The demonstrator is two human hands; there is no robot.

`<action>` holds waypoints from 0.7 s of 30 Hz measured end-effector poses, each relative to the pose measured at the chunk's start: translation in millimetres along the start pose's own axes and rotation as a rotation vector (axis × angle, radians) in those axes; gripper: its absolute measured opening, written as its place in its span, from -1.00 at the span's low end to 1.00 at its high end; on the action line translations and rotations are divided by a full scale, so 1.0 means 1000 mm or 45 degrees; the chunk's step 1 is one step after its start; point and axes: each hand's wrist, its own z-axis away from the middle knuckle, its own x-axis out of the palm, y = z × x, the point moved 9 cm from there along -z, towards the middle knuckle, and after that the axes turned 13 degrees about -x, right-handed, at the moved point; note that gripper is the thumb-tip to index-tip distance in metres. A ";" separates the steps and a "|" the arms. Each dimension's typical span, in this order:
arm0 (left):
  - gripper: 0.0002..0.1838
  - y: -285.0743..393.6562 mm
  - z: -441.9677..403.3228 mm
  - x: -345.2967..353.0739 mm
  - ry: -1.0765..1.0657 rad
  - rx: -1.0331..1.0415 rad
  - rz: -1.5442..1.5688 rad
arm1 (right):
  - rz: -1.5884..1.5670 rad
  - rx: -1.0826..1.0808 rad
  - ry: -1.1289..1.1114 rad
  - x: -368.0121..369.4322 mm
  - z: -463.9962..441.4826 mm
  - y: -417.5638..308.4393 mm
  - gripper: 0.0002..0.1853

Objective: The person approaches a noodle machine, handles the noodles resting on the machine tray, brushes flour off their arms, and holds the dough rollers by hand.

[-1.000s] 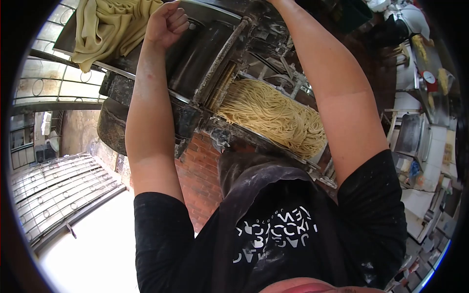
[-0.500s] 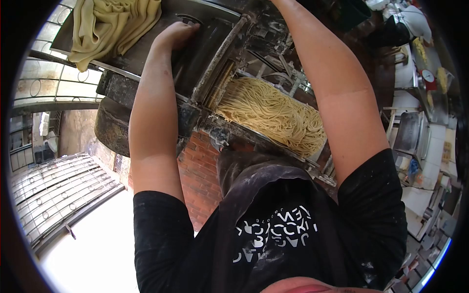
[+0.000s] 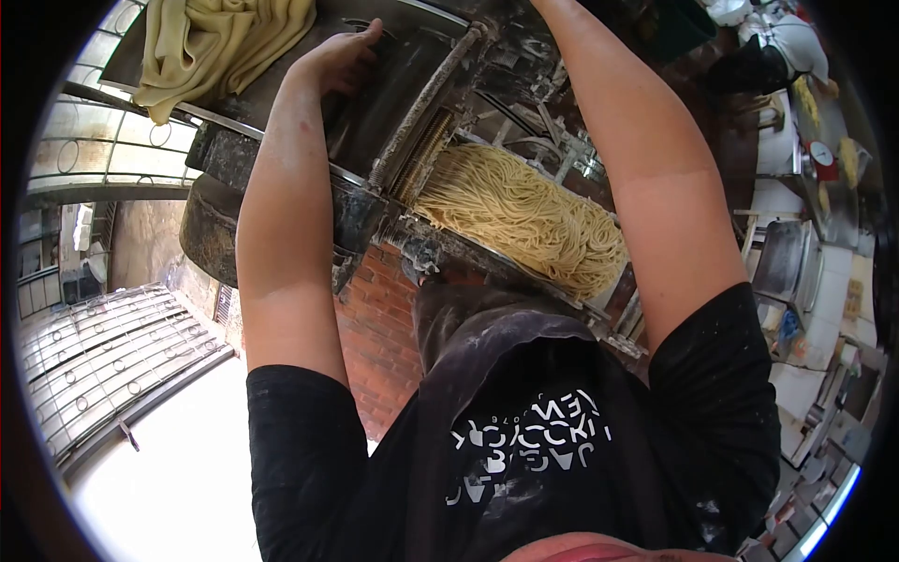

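Observation:
My left hand (image 3: 345,62) is held over the dark metal feed surface (image 3: 375,98) of a flour-dusted noodle machine. Its fingers are apart, with nothing visible in them. Just above the fingertips is a curved metal piece (image 3: 367,28), like a handle. To the left of the hand lies a thick, folded pale dough sheet (image 3: 211,51). My right forearm (image 3: 637,112) reaches past the top edge, so the right hand is out of sight. Between the arms, a tangle of cut noodles (image 3: 520,215) fills a tray beside the brass-coloured ridged roller (image 3: 423,159).
A dark rounded machine housing (image 3: 208,234) stands under the left forearm. Brick flooring (image 3: 379,323) shows below. On the right are a red scale with a round dial (image 3: 822,157), a metal tray (image 3: 782,258) and a counter. A green bin (image 3: 684,26) is at the top.
My left hand's fingers have come away from the curved metal piece and spread, with the thumb raised. The view has shifted slightly. The noodles look about the same.

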 end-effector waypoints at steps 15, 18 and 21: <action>-0.36 0.030 0.005 -0.040 1.164 0.318 -0.525 | -0.134 0.223 0.014 -0.010 0.006 0.004 -0.48; -0.38 0.027 0.017 -0.036 1.414 0.256 -0.600 | -0.106 0.229 0.051 -0.006 0.003 0.010 -0.48; -0.18 0.018 0.000 -0.021 1.358 0.094 -0.784 | -0.106 0.260 0.027 -0.008 0.005 0.008 -0.48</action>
